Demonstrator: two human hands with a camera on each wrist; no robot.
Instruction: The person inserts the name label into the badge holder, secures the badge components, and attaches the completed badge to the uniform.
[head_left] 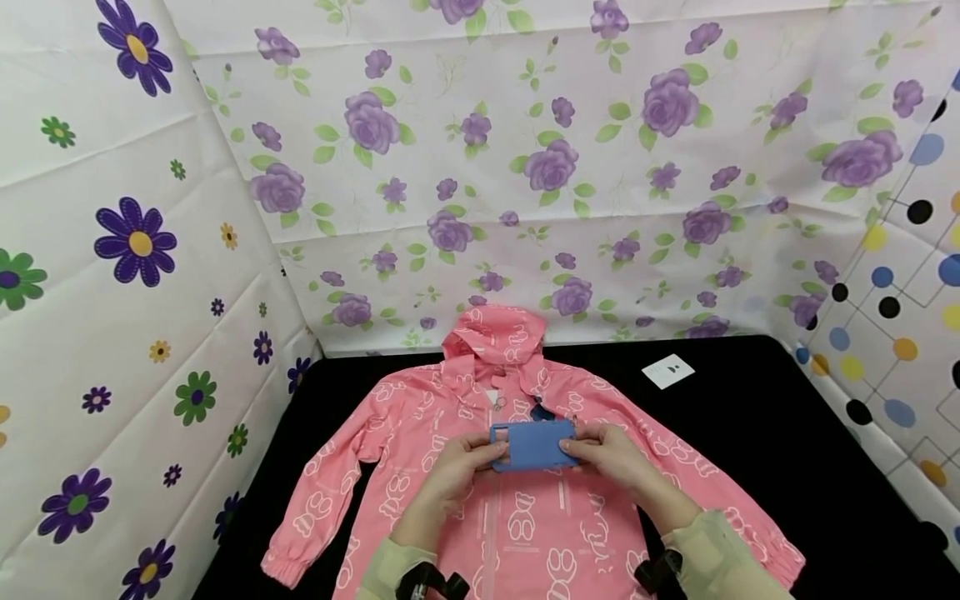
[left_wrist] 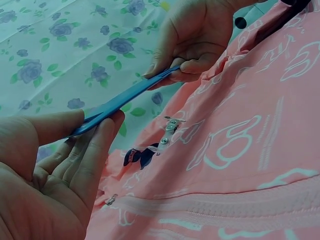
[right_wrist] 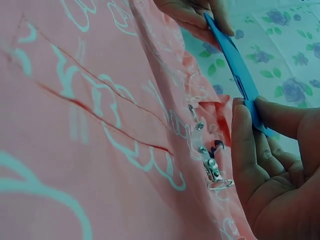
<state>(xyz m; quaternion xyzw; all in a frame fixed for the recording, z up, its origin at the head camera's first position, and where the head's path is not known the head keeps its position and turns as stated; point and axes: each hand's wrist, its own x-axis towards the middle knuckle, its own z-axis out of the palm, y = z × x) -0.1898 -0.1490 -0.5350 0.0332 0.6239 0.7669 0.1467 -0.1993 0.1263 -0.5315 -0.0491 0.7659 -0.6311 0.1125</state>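
Note:
A flat blue card holder with a cut-out at its left end is held level above a pink hooded jacket. My left hand pinches its left end between thumb and fingers, and my right hand pinches the right end. Seen edge-on in the left wrist view, the card holder is thin and spans both hands. Below it on the jacket lies a clear snap strap with metal clips, beside a dark blue bow-shaped piece.
A white card with a small dark mark lies on the black tabletop, right of the jacket's hood. The jacket's sleeves spread to both sides. Flower-printed cloth walls stand behind and to the left, a dotted one on the right.

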